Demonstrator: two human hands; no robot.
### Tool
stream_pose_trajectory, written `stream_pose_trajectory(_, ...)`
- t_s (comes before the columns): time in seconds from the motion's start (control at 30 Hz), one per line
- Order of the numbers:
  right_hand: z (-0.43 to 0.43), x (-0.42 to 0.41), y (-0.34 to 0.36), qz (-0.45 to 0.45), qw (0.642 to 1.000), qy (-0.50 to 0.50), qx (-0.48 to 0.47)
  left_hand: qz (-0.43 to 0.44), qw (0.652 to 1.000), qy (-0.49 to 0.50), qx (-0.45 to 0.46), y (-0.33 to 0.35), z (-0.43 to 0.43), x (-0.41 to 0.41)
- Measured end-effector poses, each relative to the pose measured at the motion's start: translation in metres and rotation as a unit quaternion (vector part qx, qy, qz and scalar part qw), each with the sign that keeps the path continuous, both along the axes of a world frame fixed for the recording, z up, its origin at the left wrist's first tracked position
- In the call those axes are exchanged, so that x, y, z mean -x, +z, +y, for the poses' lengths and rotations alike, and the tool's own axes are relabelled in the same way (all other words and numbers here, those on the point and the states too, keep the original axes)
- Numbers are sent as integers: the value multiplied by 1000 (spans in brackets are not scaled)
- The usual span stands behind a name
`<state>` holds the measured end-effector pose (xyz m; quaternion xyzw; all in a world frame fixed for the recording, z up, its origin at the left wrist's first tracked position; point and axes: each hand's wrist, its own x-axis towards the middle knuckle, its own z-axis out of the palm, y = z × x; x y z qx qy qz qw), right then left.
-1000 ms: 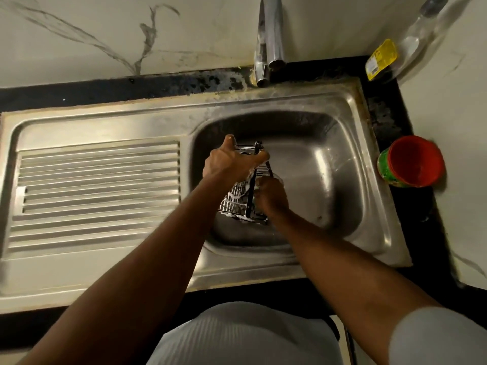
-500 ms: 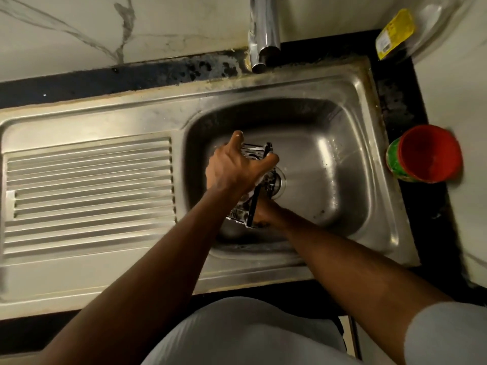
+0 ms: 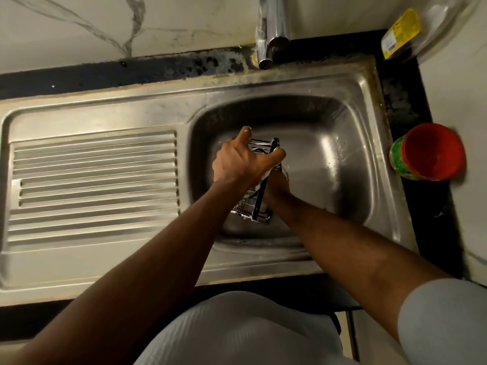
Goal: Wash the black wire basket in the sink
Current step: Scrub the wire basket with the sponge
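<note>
Fingers of left hand spread wide, forefinger and thumb hooked over upper rim of black wire basket, gripping it from above. Nearest of all, pale ribbed shirt, and pale sleeve on right arm; both bare forearms stretched forward over near edge of steel sink. Right hand pressed against right side of basket, just under left thumb; its fingers hidden behind wire and left hand, so cannot tell whether curled or flat. Basket tilted on end inside bowl, about at its middle, flecks of white foam on wire; lower end close to bowl floor, touching or not impossible to tell. Ribbed drainboard to left of bowl. At right edge, on black bench, red cup with green outside, just beside sink rim. Farther back, chrome tap over far rim of bowl. In far right corner, clear bottle with yellow label, against marbled wall.
</note>
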<state>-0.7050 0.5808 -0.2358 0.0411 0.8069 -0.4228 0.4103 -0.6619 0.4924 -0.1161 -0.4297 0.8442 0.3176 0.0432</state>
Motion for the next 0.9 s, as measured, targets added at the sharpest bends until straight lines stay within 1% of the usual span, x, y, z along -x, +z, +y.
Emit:
stream_pose_trajectory(0.03, -4, 1, -1, -24, 999, -24, -1, -2, 1000, 4, -2, 0, 1, 1)
stream_pose_trajectory(0.07, -7, 2, -5, -30, 1000, 1, 3, -4, 1000, 10, -3, -1, 2, 1)
stream_pose_trajectory(0.13, -3, 2, -23, -1, 985, 171, -34, -3, 1000, 26, -5, -1, 1, 0)
stream_pose_trajectory(0.17, 3, 1, -20, -2, 957, 284, -62, -2, 999, 31, -7, 0, -1, 0)
stream_pose_trajectory(0.23, 13, -4, -7, 22, 898, 419, -135, -5, 1000, 21, -12, -1, -6, 2)
stream_pose_trajectory(0.27, 19, -7, -2, 11, 892, 431, -134, -6, 1000, 14, -12, -1, -6, 3)
stream_pose_trajectory(0.3, 22, -9, 7, 3, 874, 471, -114, -8, 1000, 9, -11, 1, -5, 4)
stream_pose_trajectory(0.33, 26, -9, 1, 11, 865, 492, -99, -9, 1000, 3, -8, 2, -2, 4)
stream_pose_trajectory(0.37, 33, -7, -8, 4, 865, 497, -65, -12, 1000, -4, -8, 3, 1, 5)
stream_pose_trajectory(0.43, 40, -4, -16, -4, 883, 469, -38, -19, 1000, -15, -8, 4, 5, 6)
stream_pose_trajectory(0.47, 44, 0, -26, -29, 910, 413, -5, -24, 1000, -19, -9, 3, 4, 7)
stream_pose_trajectory(0.53, 44, 6, 10, -45, 954, 290, 59, -29, 999, -19, -11, 3, 3, 7)
stream_pose_trajectory(0.6, 49, 18, 32, -31, 977, 202, 58, -34, 999, -12, -15, 3, 2, 6)
stream_pose_trajectory(0.67, 58, 30, 46, -23, 991, 104, 78, -42, 999, -4, -25, 0, -2, 4)
stream_pose_trajectory(0.73, 68, 37, 54, 0, 996, 22, 86, -48, 998, -4, -45, 0, -8, 4)
stream_pose_trajectory(0.8, 76, 42, 60, 25, 996, -40, 80, -48, 996, -10, -69, 1, -13, 6)
stream_pose_trajectory(0.9, 86, 48, 71, 70, 990, -78, 94, -31, 995, -7, -95, 5, -20, -1)
